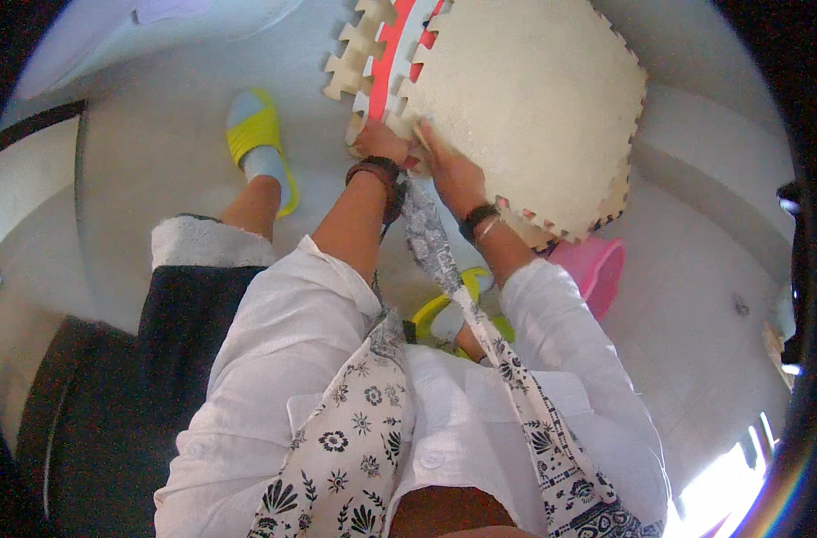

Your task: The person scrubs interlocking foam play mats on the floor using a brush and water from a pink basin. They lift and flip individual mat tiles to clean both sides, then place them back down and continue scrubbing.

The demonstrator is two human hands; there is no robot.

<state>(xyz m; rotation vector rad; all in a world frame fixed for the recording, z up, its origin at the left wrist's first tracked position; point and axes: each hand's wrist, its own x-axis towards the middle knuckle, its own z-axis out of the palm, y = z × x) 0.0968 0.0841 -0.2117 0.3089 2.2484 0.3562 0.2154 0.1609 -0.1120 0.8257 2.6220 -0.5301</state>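
A stack of cream foam mats [529, 114] with puzzle-cut edges lies in front of me at the upper right, and a few of its layers fan out to the left. Between the cream layers a red and white foam piece [389, 60] shows. My left hand [381, 142] grips the near left corner of the fanned layers. Beside it, my right hand [452, 168] holds the near edge of the upper cream mat, thumb and fingers at the rim. The undersides of the mats and some fingertips are hidden.
A pink plastic bin [590, 272] stands against the near side of the mats. My yellow slippers [255, 134] are on the grey floor. A patterned scarf [435, 235] hangs down between my forearms. Dark furniture [79, 417] stands at the lower left.
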